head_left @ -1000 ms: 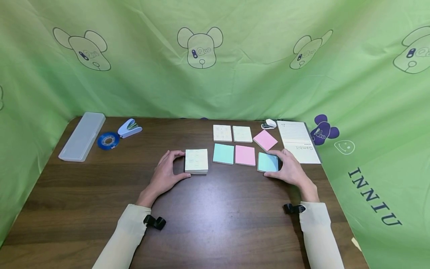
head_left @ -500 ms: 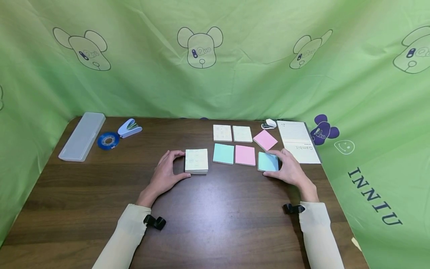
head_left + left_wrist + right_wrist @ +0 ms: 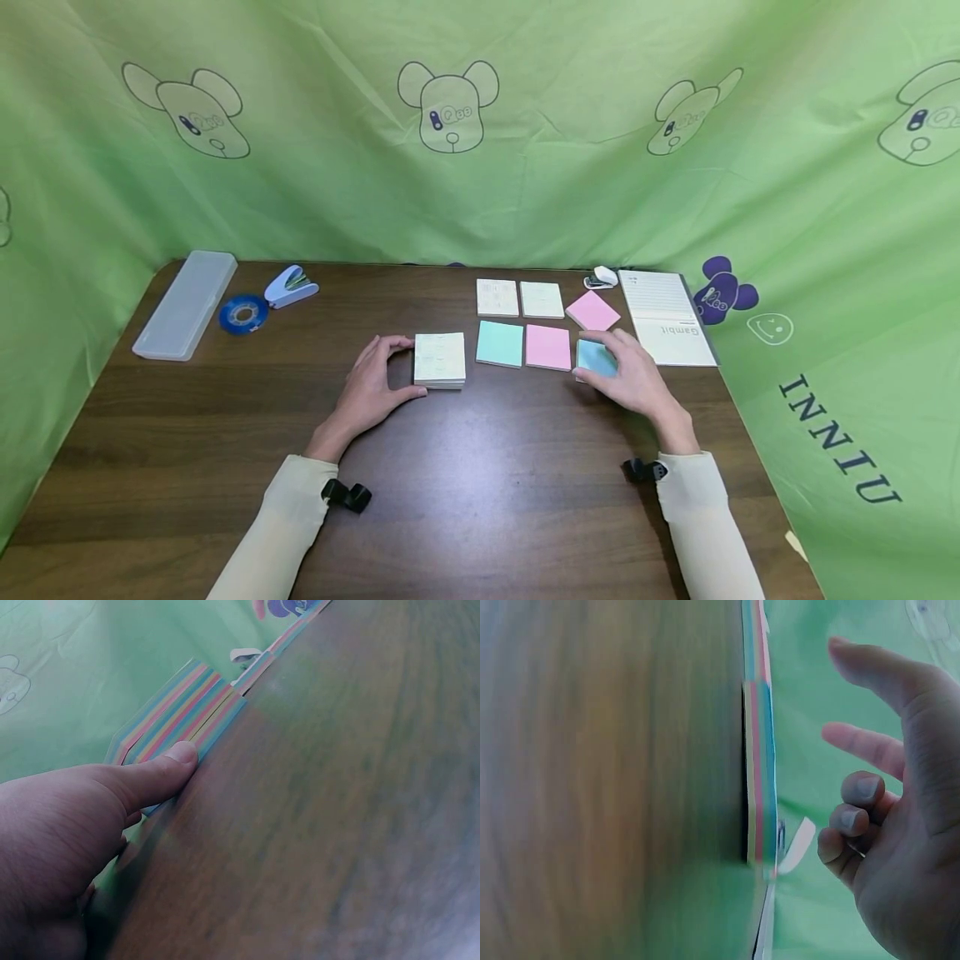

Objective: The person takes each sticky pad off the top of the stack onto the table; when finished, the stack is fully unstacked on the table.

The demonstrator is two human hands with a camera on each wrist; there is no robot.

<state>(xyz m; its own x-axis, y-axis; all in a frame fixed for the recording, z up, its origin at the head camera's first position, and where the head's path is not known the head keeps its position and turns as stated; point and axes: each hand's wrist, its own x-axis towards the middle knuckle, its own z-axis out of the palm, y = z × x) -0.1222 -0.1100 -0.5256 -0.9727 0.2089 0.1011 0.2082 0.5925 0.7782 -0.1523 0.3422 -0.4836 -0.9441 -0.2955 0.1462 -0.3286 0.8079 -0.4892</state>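
Note:
A thick stack of sticky note pads with a whitish top sheet sits at mid-table; the left wrist view shows its striped pastel side. My left hand holds it from the left, thumb along the near side and forefinger at the far corner. Over a blue-topped sticky note pad, my right hand hovers and hides part of it. In the right wrist view, the thumb and forefinger of that hand stand apart, holding nothing, its other fingers loosely bent, away from the pad.
Beside the blue pad lie a pink pad, a mint pad, two whitish pads and a tilted pink pad. Behind are a white stapler and an open notebook. Far left: pencil case, blue tape roll, blue stapler.
My right hand has let go of the blue pad's right side and shifted up and left over it. The pad stays in place; my left hand keeps still on its stack.

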